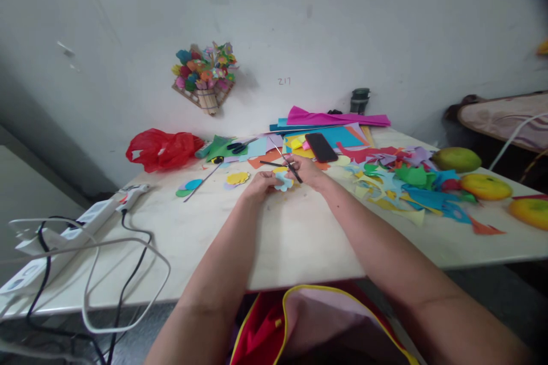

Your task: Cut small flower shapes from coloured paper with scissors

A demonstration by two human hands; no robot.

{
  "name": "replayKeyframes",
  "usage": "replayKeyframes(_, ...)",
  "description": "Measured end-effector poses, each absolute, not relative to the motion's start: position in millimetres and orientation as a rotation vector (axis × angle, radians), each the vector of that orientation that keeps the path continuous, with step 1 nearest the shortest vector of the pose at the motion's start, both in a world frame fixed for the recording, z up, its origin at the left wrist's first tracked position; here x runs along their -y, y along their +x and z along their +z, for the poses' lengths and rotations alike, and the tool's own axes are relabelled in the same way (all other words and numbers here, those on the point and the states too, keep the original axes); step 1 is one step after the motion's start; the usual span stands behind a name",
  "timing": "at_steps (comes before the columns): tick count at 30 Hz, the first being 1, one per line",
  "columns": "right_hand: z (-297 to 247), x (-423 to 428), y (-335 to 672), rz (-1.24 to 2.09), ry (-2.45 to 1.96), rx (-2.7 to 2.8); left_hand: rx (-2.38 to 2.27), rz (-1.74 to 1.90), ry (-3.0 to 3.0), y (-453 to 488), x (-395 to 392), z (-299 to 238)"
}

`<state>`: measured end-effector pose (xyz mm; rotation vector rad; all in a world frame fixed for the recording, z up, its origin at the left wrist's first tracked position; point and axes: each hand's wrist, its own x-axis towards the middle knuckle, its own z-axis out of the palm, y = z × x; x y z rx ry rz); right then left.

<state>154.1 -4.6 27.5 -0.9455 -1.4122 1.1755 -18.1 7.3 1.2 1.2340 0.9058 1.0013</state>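
My left hand [262, 184] pinches a light blue flower-shaped paper piece [284, 183] by its left side, just above the table. A bit of yellow shows behind its upper edge. Against the right side of the paper is my right hand [305, 170], its fingers closed around what look like scissors [294, 171], with a thin silver blade pointing up and left. A dark straight bar [270, 163] lies beside that blade; whether it is the other blade or a pen I cannot tell. To the left rests a yellow scalloped paper piece [238, 178] over a lilac one.
Paper scraps [385, 182] spread on the right, near several mango-like fruits [456, 158]. A phone [322, 147], coloured sheets [338, 120], black-handled scissors [238, 147] and a red plastic bag [162, 149] lie toward the wall. Cables and a power strip [92, 215] occupy the left edge.
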Motion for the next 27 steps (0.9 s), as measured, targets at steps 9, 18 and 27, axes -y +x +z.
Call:
replayKeyframes(9, 25.9, 2.7, 142.2, 1.069, -0.993, 1.116, -0.836, 1.186, 1.148, -13.1, -8.9, -0.9)
replayKeyframes(18, 22.0, 2.9, 130.7, 1.028, -0.969, 0.948, -0.777, 1.262, 1.054, -7.6, -2.9, 5.0)
replayKeyframes(27, 21.9, 5.1, 127.0, 1.063, -0.940, 0.851, -0.812, 1.306, 1.057, -6.9, -6.0, 3.3)
